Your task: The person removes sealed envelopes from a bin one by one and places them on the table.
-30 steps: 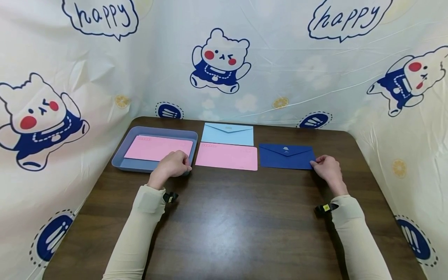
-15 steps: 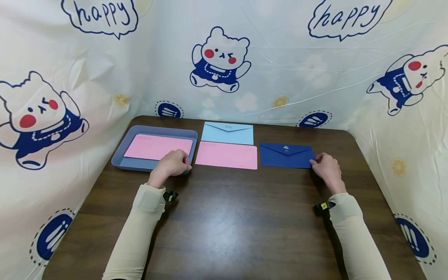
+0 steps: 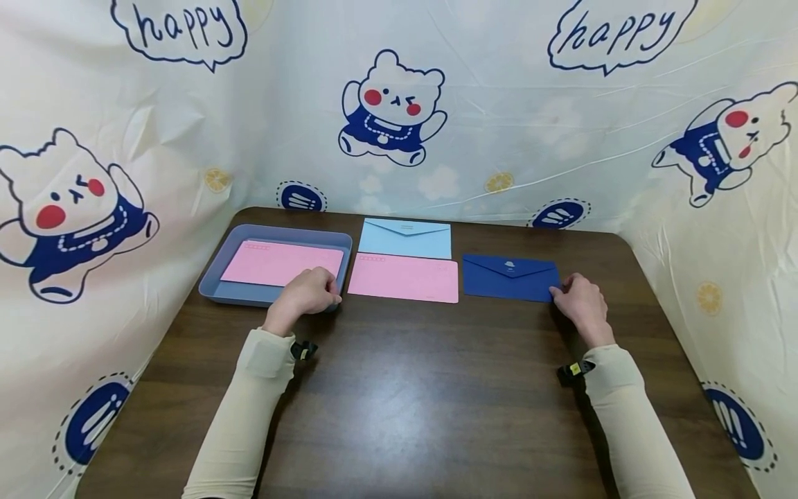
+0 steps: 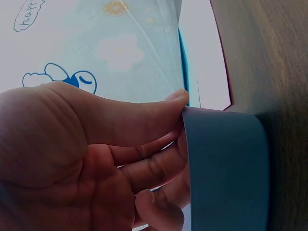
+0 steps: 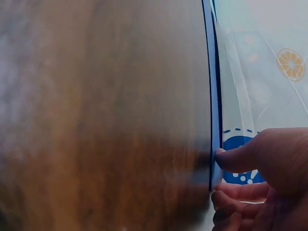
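My left hand (image 3: 308, 290) grips the near right corner of a blue-grey tray (image 3: 240, 296) at the table's left. In the left wrist view, the thumb lies at the top of the tray's wall (image 4: 226, 168), with fingers curled against its inner side. A pink envelope (image 3: 283, 263) lies inside the tray. At the right, my right hand (image 3: 582, 305) pinches the lower right corner of a dark blue envelope (image 3: 511, 279). The right wrist view shows that envelope edge-on, its blue edge (image 5: 214, 96) between thumb and fingers.
Between the tray and the dark blue envelope lies another pink envelope (image 3: 404, 278). A light blue envelope (image 3: 405, 239) with its flap up lies directly behind it. A printed cloth (image 3: 530, 125) hangs around the back and sides of the brown wooden table (image 3: 399, 388).
My right hand has shifted very slightly left at the dark blue envelope's corner. My left hand, the tray and the other envelopes stay in place.
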{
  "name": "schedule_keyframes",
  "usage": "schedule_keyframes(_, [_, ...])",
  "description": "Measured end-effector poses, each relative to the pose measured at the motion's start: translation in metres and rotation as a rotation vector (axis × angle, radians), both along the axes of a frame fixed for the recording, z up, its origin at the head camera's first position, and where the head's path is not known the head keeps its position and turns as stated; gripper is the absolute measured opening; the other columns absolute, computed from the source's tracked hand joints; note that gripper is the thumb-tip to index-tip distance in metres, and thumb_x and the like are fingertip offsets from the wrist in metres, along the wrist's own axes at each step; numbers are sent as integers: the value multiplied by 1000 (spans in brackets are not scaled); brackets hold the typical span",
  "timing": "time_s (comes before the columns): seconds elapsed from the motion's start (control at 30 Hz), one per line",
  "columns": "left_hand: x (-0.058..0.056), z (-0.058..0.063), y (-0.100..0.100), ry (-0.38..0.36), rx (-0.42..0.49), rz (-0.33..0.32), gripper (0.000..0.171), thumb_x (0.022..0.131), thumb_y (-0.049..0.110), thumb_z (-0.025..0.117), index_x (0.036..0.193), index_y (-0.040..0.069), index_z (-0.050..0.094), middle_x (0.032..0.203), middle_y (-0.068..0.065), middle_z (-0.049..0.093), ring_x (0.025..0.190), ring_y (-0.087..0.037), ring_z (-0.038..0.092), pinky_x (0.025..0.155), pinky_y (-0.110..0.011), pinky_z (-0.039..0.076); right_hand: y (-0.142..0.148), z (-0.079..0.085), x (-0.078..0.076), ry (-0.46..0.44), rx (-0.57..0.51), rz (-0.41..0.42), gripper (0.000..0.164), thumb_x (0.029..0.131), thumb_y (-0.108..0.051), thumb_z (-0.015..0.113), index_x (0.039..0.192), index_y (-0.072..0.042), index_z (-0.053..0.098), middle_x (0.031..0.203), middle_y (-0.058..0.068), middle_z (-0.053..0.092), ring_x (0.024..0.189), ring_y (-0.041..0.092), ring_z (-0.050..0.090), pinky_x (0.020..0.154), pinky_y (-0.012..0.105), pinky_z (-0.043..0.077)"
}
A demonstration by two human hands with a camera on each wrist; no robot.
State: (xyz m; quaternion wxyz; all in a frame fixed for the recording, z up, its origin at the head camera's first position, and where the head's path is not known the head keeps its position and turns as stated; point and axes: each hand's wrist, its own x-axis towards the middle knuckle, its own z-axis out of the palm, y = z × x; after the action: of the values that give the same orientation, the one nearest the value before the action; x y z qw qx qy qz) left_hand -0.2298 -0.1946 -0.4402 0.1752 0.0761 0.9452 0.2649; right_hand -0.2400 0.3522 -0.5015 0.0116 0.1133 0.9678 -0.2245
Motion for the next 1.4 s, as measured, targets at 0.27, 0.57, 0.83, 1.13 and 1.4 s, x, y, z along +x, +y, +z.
schedule_keyframes(0.27, [-2,0,0,-6,-2,-2,17,98,12,73,83,5,69,78,-10,59,76,-27,56,68,-38,46,-15,17,12,41,35,85,37,104,-25,57,125,6,62,119,34,64,97,53,64,72,63,51])
schedule_keyframes(0.57, [1,-2,-1,-8,2,1,18,99,12,73,82,6,68,78,-10,59,77,-27,56,68,-38,46,-68,38,40,-7,57,323,37,100,-11,57,133,4,64,129,32,61,113,49,61,85,66,52])
schedule_keyframes(0.83, [1,0,-2,-6,2,5,18,99,12,73,82,6,68,78,-10,59,76,-28,56,68,-39,47,-94,35,47,-75,86,416,50,100,-7,57,149,5,53,149,36,46,136,54,47,100,70,45])
schedule_keyframes(1.13, [-4,4,1,8,-4,-19,18,98,12,73,82,5,69,76,-10,58,75,-27,56,68,-39,46,-95,33,46,-166,122,406,57,99,-9,56,153,5,46,152,39,39,133,59,47,95,69,48])
schedule_keyframes(1.4, [-1,1,0,-2,-6,-17,20,98,12,73,80,5,68,75,-9,58,74,-27,56,68,-38,46,-98,31,41,-194,133,403,55,102,-11,55,153,6,46,151,39,40,135,58,45,100,70,45])
